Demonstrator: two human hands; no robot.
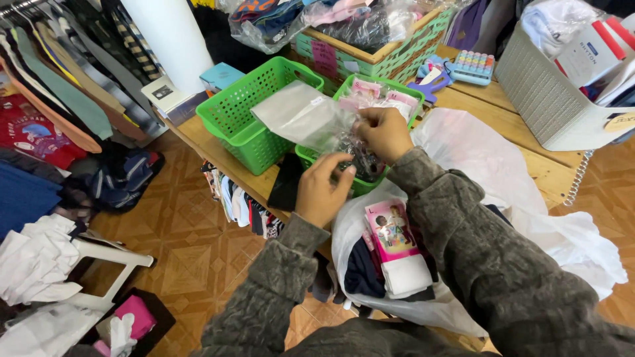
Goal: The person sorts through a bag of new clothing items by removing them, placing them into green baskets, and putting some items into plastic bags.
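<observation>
Two hands work a clear plastic packet (311, 122) above a pair of green baskets on a wooden table (503, 125). Right hand (385, 132) is closed, pinching the packet's upper edge; left hand (322, 192) is closed on its lower end, fingers curled around the crinkled film. Packet is held in the air over the near green basket (367, 182), which already holds a few pink-labelled packets. Left green basket (248, 116) appears empty. White plastic bag (503, 218) lies open below the forearms with further packaged goods inside, a pink-carded pack (391, 231) uppermost. Judgement: sorting is partly done; much stock remains bagged.
</observation>
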